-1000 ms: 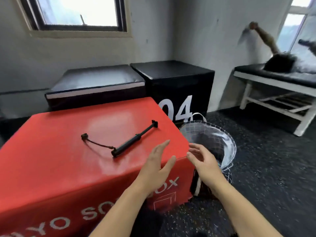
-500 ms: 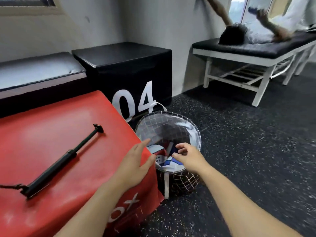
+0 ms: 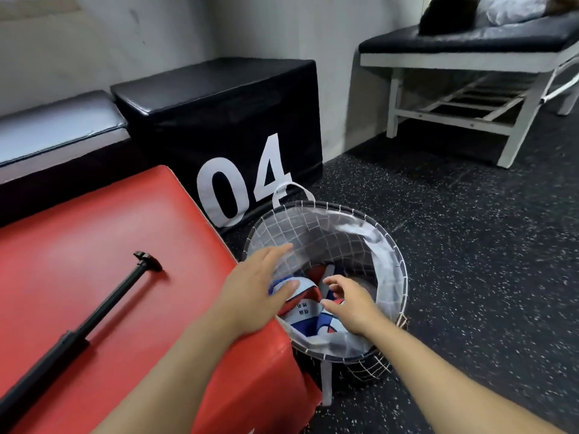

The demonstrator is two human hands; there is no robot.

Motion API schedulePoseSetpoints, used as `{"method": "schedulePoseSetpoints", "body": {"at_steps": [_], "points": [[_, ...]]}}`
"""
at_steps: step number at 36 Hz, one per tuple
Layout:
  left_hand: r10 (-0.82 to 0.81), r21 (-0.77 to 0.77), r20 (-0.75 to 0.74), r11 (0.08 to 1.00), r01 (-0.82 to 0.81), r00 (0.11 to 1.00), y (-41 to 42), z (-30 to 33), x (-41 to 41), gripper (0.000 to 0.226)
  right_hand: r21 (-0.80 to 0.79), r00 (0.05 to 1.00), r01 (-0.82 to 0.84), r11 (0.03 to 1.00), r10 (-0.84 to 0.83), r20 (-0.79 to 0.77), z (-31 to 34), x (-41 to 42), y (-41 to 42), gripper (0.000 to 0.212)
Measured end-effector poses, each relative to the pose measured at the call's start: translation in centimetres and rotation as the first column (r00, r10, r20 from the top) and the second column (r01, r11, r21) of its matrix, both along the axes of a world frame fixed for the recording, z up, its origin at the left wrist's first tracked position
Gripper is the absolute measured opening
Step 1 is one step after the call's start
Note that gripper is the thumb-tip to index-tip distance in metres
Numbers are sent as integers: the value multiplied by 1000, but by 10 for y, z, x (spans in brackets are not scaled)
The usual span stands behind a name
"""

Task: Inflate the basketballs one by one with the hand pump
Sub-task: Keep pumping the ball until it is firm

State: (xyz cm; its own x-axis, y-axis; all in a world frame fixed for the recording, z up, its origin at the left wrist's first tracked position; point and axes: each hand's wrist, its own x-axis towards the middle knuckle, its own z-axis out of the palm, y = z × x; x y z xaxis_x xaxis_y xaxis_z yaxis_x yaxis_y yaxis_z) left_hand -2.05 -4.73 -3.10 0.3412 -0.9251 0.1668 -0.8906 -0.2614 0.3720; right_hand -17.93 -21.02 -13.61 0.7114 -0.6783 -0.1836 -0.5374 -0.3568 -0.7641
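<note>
A red padded vinyl box (image 3: 94, 245) is seen left of the reaching hands, a round mesh-sided basket (image 3: 391, 255) beneath them. Deflated red, white and blue basketballs (image 3: 308, 308) are lodged inside. The black hand pump (image 3: 78, 333) lies untouched further left. The left hand (image 3: 253, 292) and right hand (image 3: 351, 303), fingers spread, hold nothing. Retrieval appears under way; a firm two-handed lift is called for next.

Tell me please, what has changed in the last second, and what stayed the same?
Both hands moved from above the red box's edge out over the basket. The left hand now reaches over the rim, and the right hand is lower, inside, above the deflated balls. Neither grips anything yet. The camera turned right and down. The hand pump stayed on the red box, untouched.
</note>
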Motion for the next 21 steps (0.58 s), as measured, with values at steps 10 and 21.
{"method": "schedulePoseSetpoints", "body": {"at_steps": [10, 21], "points": [[8, 12, 60, 1000, -9, 998, -42, -2, 59, 73, -9, 1000, -15, 1000, 15, -28, -72, 70, -33, 52], [12, -12, 58, 1000, -11, 998, -50, -5, 66, 74, -231, 989, 63, 971, -91, -116, -98, 94, -40, 53]]}}
